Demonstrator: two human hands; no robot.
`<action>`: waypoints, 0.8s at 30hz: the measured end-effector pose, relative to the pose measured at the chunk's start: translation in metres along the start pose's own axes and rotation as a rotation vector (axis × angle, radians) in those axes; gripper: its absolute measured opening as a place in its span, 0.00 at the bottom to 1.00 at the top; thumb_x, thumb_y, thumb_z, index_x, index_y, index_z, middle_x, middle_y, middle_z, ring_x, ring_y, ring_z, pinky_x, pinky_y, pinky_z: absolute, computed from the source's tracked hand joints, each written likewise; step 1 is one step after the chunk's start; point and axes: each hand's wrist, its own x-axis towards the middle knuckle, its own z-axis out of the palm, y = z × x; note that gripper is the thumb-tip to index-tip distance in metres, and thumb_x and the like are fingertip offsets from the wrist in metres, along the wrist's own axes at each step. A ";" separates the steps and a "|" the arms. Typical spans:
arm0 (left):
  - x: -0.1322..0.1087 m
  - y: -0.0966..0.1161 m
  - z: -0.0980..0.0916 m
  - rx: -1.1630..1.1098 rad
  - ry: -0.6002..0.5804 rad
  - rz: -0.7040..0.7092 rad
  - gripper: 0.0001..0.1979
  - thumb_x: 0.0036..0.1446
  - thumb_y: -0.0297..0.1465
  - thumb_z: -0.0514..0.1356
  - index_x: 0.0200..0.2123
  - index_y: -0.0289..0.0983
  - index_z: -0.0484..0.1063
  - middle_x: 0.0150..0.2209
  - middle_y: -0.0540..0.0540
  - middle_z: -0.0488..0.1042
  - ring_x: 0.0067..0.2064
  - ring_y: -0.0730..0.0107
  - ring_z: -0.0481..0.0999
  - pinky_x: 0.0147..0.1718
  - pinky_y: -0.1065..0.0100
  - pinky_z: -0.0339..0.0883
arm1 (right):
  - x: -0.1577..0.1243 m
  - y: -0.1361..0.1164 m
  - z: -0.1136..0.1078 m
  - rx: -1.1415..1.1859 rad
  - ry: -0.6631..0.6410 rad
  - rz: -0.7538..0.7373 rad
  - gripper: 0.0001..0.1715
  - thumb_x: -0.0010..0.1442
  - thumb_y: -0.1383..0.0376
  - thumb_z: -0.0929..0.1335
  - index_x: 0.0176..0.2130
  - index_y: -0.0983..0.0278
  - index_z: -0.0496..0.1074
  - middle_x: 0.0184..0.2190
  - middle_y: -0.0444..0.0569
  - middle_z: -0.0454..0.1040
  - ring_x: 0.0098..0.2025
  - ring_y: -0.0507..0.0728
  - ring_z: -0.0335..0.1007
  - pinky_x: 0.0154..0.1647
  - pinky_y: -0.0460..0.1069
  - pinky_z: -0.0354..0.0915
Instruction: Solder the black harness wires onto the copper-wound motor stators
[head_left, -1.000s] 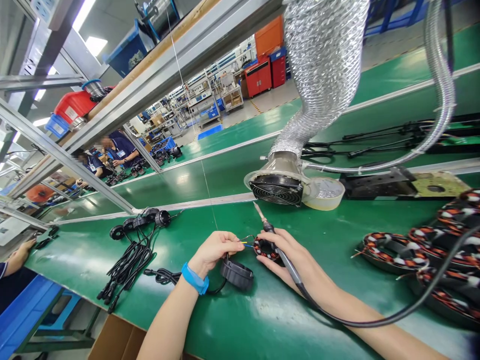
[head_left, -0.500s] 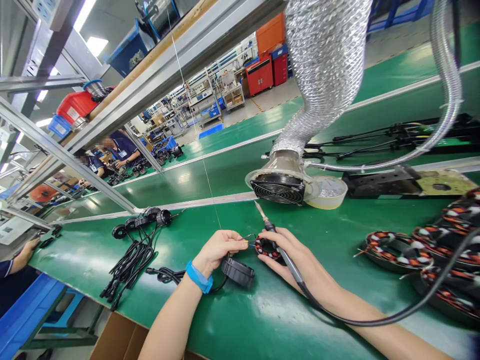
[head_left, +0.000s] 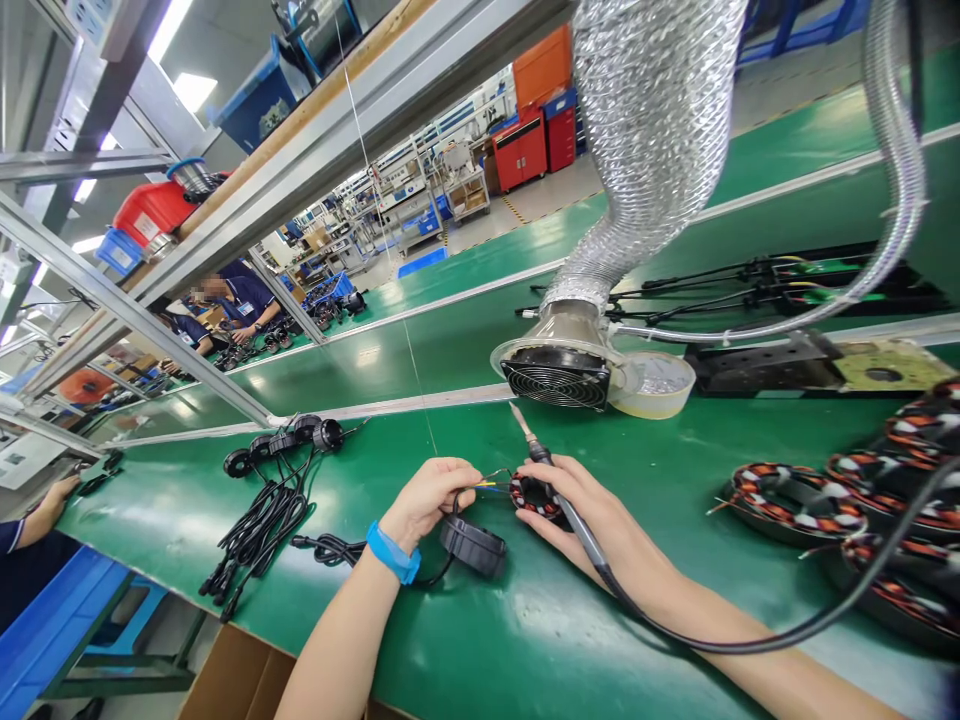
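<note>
My left hand [head_left: 429,502], with a blue band at the wrist, is closed in a pinch on thin wires [head_left: 491,486], a yellow and a blue one among them. They run to a small ring-shaped coil stator [head_left: 529,493] with red, black and white windings. My right hand [head_left: 619,530] holds a soldering iron [head_left: 579,522], its tip pointing up and away from the wires. The fingers of that hand also rest around the stator. Just below my left fingers, a black round housing [head_left: 474,546] with a black cable lies on the green bench.
A fan-fronted fume extractor [head_left: 555,380] on a foil duct stands ahead, beside a roll of clear tape [head_left: 660,385]. Larger wound stators [head_left: 799,498] are at right; black cables [head_left: 270,525] with round housings lie at left. Co-workers [head_left: 247,300] sit beyond the metal frame.
My left hand has shifted slightly left, so more of the wires shows between it and the stator. On the far belt, the black parts with cables have slid left. My right hand stays put.
</note>
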 end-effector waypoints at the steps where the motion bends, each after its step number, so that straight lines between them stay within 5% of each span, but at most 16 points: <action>1: 0.001 -0.001 0.000 -0.009 0.025 0.010 0.21 0.45 0.45 0.69 0.24 0.35 0.66 0.15 0.56 0.60 0.18 0.82 0.48 0.21 0.67 0.34 | 0.000 0.000 0.000 0.000 0.002 0.003 0.19 0.66 0.62 0.67 0.55 0.56 0.63 0.45 0.51 0.69 0.41 0.58 0.74 0.42 0.52 0.72; 9: 0.009 -0.005 0.012 0.010 0.150 0.080 0.23 0.41 0.46 0.71 0.28 0.31 0.74 0.15 0.59 0.53 0.19 0.83 0.43 0.22 0.67 0.31 | 0.001 -0.001 0.000 -0.010 0.028 -0.010 0.17 0.66 0.62 0.66 0.54 0.57 0.65 0.44 0.51 0.71 0.42 0.59 0.74 0.42 0.52 0.72; 19: 0.008 0.002 0.013 0.003 0.117 0.038 0.26 0.36 0.48 0.73 0.29 0.31 0.76 0.15 0.60 0.53 0.19 0.84 0.43 0.21 0.68 0.32 | -0.001 0.004 0.002 -0.016 -0.015 -0.013 0.19 0.66 0.62 0.67 0.56 0.57 0.63 0.47 0.52 0.68 0.44 0.59 0.74 0.44 0.52 0.71; 24: 0.012 0.008 0.008 0.032 0.079 0.060 0.24 0.38 0.47 0.72 0.28 0.31 0.75 0.15 0.59 0.54 0.19 0.84 0.42 0.21 0.69 0.31 | 0.002 -0.014 -0.008 -0.082 -0.005 -0.018 0.25 0.63 0.65 0.70 0.58 0.58 0.61 0.49 0.53 0.68 0.46 0.60 0.74 0.45 0.53 0.73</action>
